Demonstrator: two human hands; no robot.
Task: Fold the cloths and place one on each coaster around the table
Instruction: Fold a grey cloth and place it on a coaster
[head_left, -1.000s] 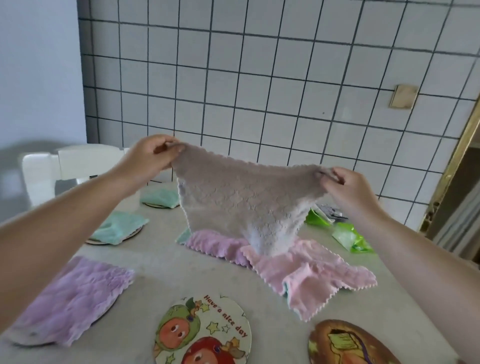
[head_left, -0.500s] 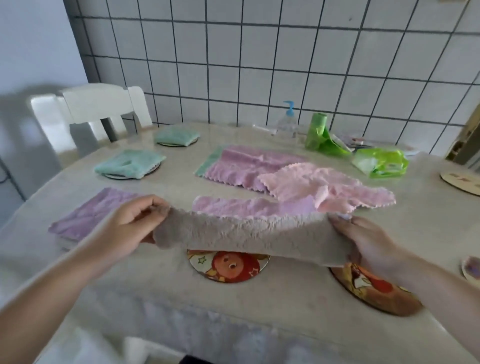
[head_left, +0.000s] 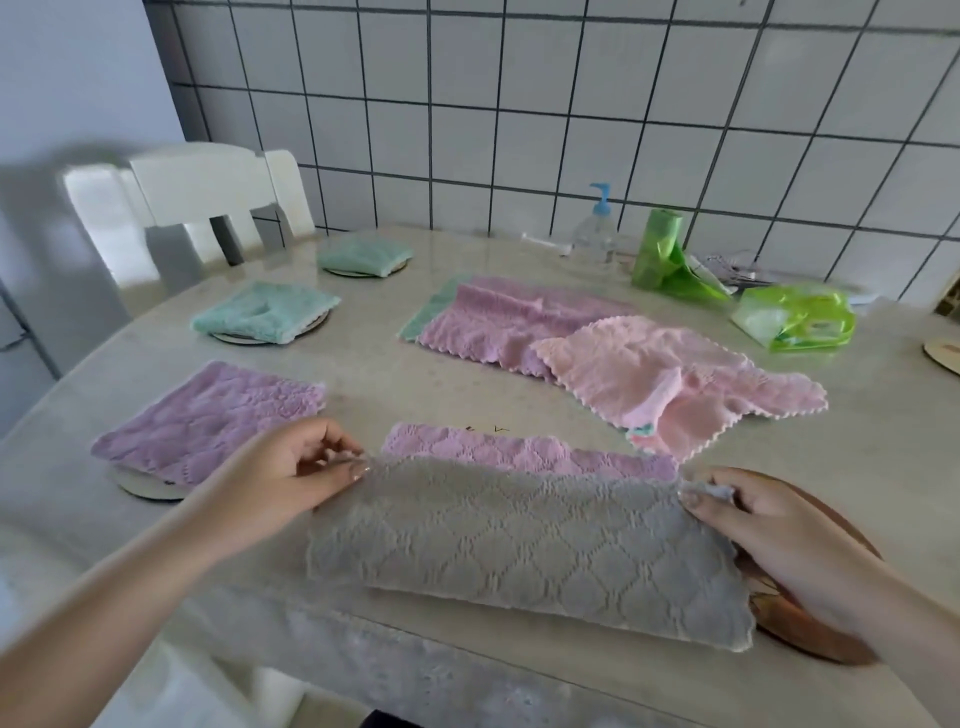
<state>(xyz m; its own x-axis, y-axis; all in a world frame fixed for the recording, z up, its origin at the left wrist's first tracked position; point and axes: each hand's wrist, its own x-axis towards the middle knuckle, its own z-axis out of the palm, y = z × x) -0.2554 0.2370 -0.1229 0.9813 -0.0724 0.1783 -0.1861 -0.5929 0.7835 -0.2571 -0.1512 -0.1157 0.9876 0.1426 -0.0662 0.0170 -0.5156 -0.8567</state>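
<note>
Both hands pinch a grey cloth's far corners at the counter's near edge.

The left hand (head_left: 291, 475) and right hand (head_left: 769, 525) each grip a far corner of the folded grey cloth (head_left: 524, 545), which lies on the counter (head_left: 363, 384) over a purple cloth (head_left: 519, 452). At right it overlaps a brown coaster (head_left: 810, 634). Farther off, unfolded pink cloths (head_left: 649, 369) lie heaped; at left, purple (head_left: 208, 421) and green cloths (head_left: 265, 319) sit folded on coasters.

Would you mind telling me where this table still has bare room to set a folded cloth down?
Bare table runs between the lilac cloth on its coaster and the loose pile. Another bare stretch lies right of the pink cloth, toward the empty coaster. The near edge is crowded: both hands hold the grey cloth there.
</note>
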